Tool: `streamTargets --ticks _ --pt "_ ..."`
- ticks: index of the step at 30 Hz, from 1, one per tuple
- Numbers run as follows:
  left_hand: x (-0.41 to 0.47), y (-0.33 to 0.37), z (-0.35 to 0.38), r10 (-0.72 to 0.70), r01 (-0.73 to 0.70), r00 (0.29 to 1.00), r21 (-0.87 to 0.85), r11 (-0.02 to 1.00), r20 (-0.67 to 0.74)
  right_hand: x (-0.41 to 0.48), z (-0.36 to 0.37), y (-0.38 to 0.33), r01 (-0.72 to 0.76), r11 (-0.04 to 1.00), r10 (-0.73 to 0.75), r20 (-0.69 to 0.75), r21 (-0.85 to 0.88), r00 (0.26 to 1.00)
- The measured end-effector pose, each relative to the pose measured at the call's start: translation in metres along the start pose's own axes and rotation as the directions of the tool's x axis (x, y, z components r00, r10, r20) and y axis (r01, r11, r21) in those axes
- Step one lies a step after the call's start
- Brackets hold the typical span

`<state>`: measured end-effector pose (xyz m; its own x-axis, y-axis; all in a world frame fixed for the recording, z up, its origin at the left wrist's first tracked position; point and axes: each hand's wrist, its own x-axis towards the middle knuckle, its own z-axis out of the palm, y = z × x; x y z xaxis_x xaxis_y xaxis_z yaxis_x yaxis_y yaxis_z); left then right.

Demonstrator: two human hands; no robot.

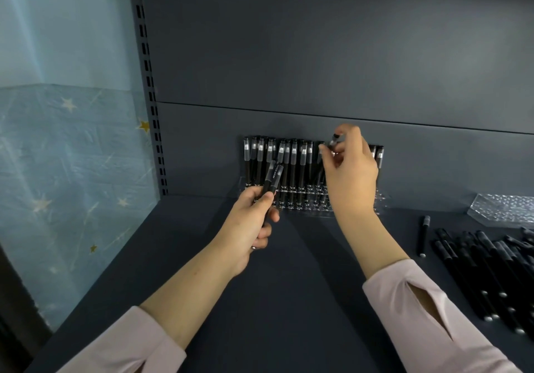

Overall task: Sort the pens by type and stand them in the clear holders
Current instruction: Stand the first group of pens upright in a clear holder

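Pink sleeves (419,312), left hand (251,219) gripping two pens (272,178), right hand (351,173) pinching pen (333,141) over holder (306,209)

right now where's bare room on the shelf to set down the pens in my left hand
Bare shelf lies left of the pen holder, out to its left edge, and in front of the holder, left of the loose pens. Crowded on the right: those pens and a second holder.

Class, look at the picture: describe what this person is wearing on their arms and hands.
Both arms wear pale pink long sleeves. The right sleeve has a slit at its cuff, and the left sleeve matches it in colour. The left hand bears a small ring. No gloves.
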<state>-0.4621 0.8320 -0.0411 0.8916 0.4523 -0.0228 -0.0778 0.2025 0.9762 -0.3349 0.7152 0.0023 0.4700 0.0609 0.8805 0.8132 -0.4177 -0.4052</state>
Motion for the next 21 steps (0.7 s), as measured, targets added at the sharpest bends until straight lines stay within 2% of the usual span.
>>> streamTargets --ticks 7,13,21 --pt "0.0 0.002 0.0 -0.001 0.0 1.0 -0.022 1.0 -0.005 0.002 0.002 0.001 -0.007 1.0 0.007 0.017 -0.004 1.0" --pt "0.002 0.002 0.0 -0.002 0.002 1.0 -0.034 0.999 0.006 0.0 0.006 0.005 0.004 0.995 0.019 0.24 -0.096 0.971" --pt "0.001 0.002 0.003 -0.026 0.026 1.0 -0.062 0.998 0.002 -0.003 0.008 0.016 0.021 0.993 0.025 0.373 -0.118 0.928"
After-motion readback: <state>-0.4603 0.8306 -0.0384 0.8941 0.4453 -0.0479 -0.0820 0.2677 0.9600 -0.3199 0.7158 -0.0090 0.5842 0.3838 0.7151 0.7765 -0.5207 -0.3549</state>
